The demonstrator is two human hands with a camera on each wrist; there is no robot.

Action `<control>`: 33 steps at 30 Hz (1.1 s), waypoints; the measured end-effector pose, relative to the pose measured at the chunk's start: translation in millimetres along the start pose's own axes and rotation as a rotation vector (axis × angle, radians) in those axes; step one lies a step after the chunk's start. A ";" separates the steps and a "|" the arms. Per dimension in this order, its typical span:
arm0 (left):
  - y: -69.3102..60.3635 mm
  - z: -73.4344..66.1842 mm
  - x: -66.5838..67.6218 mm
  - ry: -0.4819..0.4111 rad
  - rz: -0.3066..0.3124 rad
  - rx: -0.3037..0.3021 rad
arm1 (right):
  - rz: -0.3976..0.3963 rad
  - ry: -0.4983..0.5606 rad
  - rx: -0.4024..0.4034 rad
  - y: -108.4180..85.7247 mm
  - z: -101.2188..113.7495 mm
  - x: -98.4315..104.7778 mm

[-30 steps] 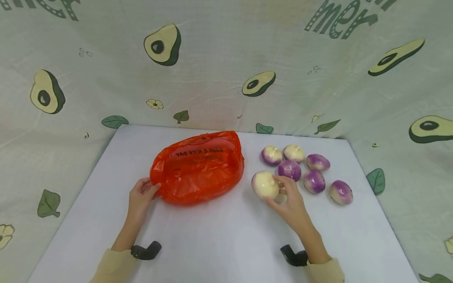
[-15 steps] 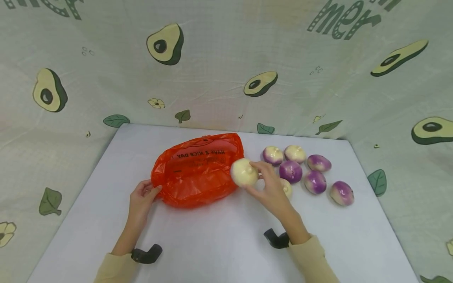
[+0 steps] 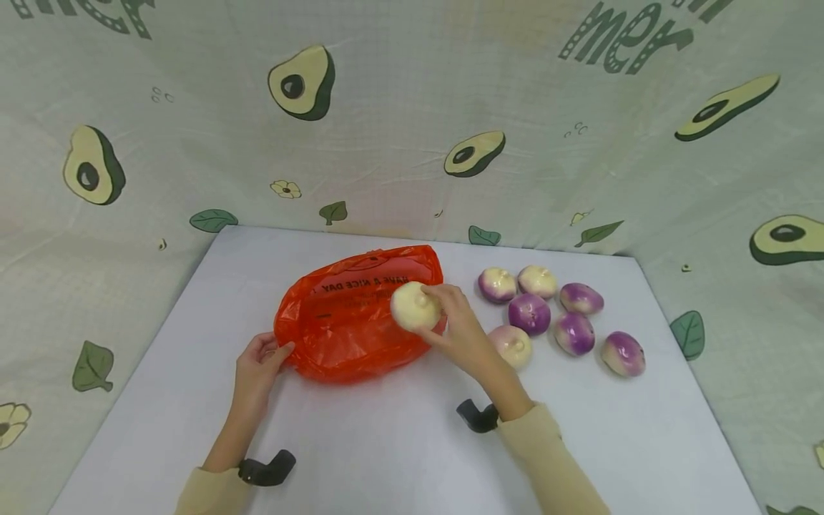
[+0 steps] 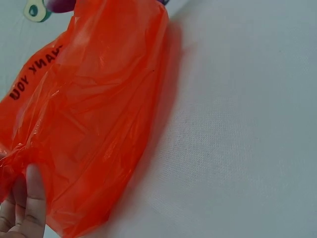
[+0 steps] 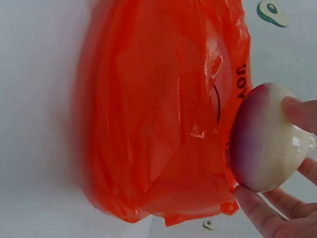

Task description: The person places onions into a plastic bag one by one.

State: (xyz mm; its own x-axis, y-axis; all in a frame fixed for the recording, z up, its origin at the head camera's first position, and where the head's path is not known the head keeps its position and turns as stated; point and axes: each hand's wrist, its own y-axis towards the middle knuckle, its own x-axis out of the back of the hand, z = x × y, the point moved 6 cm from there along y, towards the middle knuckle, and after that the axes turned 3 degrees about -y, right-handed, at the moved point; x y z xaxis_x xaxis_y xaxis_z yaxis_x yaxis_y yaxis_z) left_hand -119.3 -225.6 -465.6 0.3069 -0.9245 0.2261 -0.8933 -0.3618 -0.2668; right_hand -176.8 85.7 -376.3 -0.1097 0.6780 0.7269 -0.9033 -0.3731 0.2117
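Observation:
A red plastic bag [image 3: 347, 368] with black lettering lies on the white table, its mouth spread wide. My left hand [image 3: 259, 368] pinches the bag's left rim between thumb and fingers; the left wrist view shows the film bunched at the fingertips [image 4: 33, 183]. In my right hand [image 3: 458, 332] I hold a purple-and-white turnip [image 3: 413, 307] above the right part of the bag's mouth. Seen from the right wrist, thumb and fingers grip the pale side of this turnip [image 5: 267, 141], and its purple side faces the bag. The inside bottom of the bag is hard to make out.
Several more turnips [image 3: 529, 314] lie in a loose group on the right of the table [image 3: 380, 450]. One pale turnip [image 3: 511, 347] sits close by my right wrist. Behind the table hangs a cloth [image 3: 386, 93] printed with avocados.
My right hand has carried the turnip leftward from beside the group to over the bag's mouth. That uncovers a pale turnip on the table. My left hand stays on the bag's rim.

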 end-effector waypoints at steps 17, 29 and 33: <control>1.4 5.8 -1.3 -0.045 -0.013 0.040 | 0.132 -0.118 -0.046 10.3 -8.4 -30.5; -0.6 11.3 -5.8 -0.078 -0.028 0.057 | 0.197 -0.382 -0.105 18.0 -13.2 -52.2; -2.5 10.9 -6.7 -0.117 -0.026 0.040 | 0.239 -0.447 -0.160 21.4 -14.0 -59.8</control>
State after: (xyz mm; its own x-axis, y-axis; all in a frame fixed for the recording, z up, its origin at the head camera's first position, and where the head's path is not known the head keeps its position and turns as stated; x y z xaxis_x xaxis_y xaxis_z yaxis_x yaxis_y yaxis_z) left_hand -115.6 -219.8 -476.7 0.3686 -0.9214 0.1230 -0.8711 -0.3886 -0.3003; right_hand -195.4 46.0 -424.3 -0.1648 0.2368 0.9575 -0.9306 -0.3590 -0.0714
